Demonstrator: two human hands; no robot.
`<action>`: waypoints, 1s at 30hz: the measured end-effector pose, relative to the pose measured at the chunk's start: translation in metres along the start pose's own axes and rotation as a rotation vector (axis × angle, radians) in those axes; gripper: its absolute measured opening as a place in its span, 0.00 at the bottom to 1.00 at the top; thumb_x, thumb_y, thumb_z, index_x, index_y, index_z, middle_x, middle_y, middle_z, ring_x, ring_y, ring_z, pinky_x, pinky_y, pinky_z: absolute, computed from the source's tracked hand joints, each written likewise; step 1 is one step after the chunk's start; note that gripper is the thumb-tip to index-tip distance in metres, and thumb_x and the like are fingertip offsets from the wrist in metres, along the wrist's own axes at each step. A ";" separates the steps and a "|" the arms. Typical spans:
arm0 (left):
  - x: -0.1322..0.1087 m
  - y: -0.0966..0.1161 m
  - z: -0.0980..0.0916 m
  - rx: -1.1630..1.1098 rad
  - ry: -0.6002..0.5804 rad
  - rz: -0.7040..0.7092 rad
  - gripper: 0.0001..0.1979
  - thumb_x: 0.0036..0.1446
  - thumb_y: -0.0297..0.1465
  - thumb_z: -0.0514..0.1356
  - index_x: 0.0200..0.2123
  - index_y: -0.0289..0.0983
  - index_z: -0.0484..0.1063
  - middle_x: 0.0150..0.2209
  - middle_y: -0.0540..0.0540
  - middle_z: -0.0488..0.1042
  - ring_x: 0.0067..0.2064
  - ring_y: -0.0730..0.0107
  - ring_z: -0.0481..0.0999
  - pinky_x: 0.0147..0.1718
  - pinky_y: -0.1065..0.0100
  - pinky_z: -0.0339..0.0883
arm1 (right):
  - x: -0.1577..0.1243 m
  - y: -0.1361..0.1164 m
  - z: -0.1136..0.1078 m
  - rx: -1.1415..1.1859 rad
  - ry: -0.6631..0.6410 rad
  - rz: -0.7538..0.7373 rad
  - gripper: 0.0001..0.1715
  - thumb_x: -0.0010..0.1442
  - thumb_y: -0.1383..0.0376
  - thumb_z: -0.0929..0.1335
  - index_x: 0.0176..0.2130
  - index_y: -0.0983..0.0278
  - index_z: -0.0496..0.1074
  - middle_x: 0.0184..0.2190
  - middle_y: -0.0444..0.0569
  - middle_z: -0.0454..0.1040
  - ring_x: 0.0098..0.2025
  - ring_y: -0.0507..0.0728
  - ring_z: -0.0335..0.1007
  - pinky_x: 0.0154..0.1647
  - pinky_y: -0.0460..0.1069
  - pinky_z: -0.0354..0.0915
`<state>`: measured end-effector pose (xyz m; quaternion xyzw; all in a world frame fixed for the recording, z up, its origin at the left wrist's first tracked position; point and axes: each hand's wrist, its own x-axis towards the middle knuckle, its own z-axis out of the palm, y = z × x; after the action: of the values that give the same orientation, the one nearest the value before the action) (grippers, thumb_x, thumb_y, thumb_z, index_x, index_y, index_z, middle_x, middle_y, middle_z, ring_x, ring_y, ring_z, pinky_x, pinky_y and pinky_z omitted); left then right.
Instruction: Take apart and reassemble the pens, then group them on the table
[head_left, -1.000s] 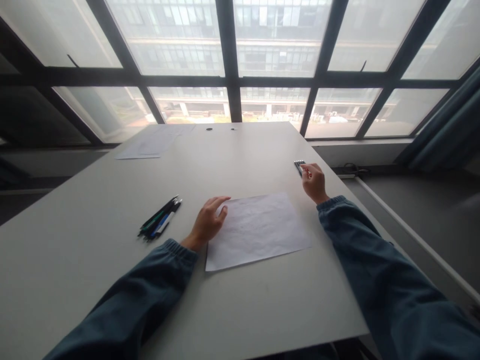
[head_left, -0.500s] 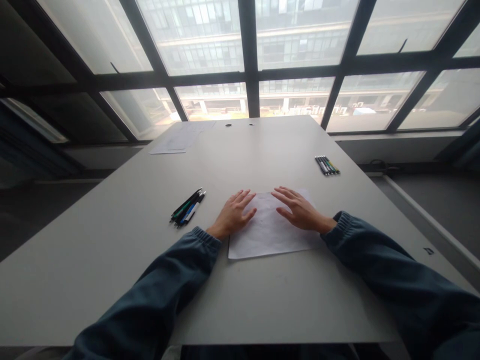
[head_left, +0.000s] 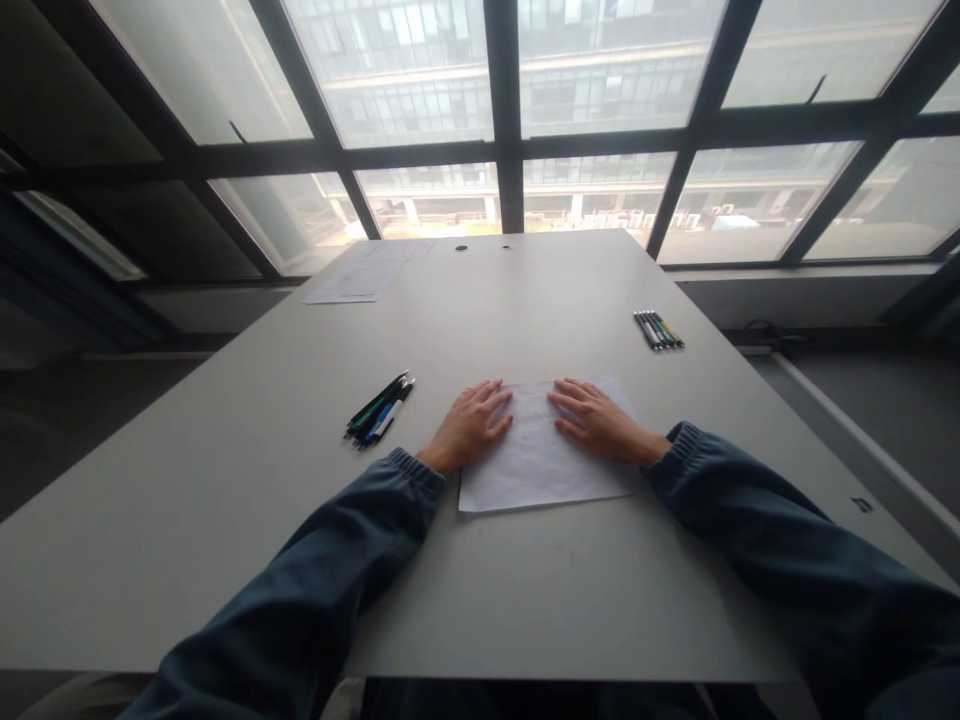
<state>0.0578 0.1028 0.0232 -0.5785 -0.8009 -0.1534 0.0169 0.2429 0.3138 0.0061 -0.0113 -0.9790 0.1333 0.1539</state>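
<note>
A white sheet of paper (head_left: 536,455) lies on the table in front of me, slightly wrinkled. My left hand (head_left: 471,424) is over its left edge, palm down with the fingers stretched out. Over the right part of the sheet, my right hand (head_left: 600,420) lies flat with its fingers spread. Both hands appear to rest on the paper and hold nothing. To the left of my left hand is a loose pile of pens (head_left: 379,412), mostly black, with green, blue and white parts.
A neat row of several pens (head_left: 658,330) lies near the right edge of the white table (head_left: 247,520). More sheets of paper (head_left: 352,275) are at the far left. Two small dark spots mark the far end, before the windows (head_left: 420,70).
My hands have lowered slightly onto the sheet, their fingers flatter than before. The paper and both groups of pens stay in place; the view has shifted a little.
</note>
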 end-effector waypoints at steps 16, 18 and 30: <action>0.012 -0.069 -0.074 0.176 0.139 -0.433 0.17 0.60 0.36 0.61 0.51 0.38 0.77 0.49 0.40 0.79 0.51 0.53 0.77 0.51 0.59 0.70 | -0.002 0.001 0.002 0.025 0.054 -0.012 0.27 0.67 0.56 0.65 0.62 0.58 0.69 0.65 0.56 0.65 0.68 0.68 0.59 0.68 0.66 0.58; 0.010 -0.089 -0.088 0.142 0.109 -0.548 0.17 0.57 0.37 0.63 0.49 0.39 0.78 0.45 0.42 0.81 0.47 0.56 0.78 0.47 0.62 0.70 | -0.002 0.002 0.003 0.024 0.066 -0.021 0.26 0.66 0.56 0.66 0.61 0.58 0.69 0.65 0.55 0.66 0.67 0.67 0.60 0.67 0.66 0.59; -0.002 -0.131 -0.100 0.102 -0.037 -0.729 0.13 0.49 0.42 0.68 0.34 0.40 0.81 0.36 0.41 0.82 0.38 0.60 0.78 0.38 0.66 0.69 | 0.003 -0.008 -0.011 0.134 0.277 -0.027 0.17 0.66 0.63 0.65 0.53 0.59 0.75 0.50 0.54 0.75 0.55 0.65 0.69 0.58 0.63 0.68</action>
<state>-0.0782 0.0376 0.0880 -0.2561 -0.9613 -0.0986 -0.0244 0.2438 0.3097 0.0193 -0.0061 -0.9374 0.1932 0.2898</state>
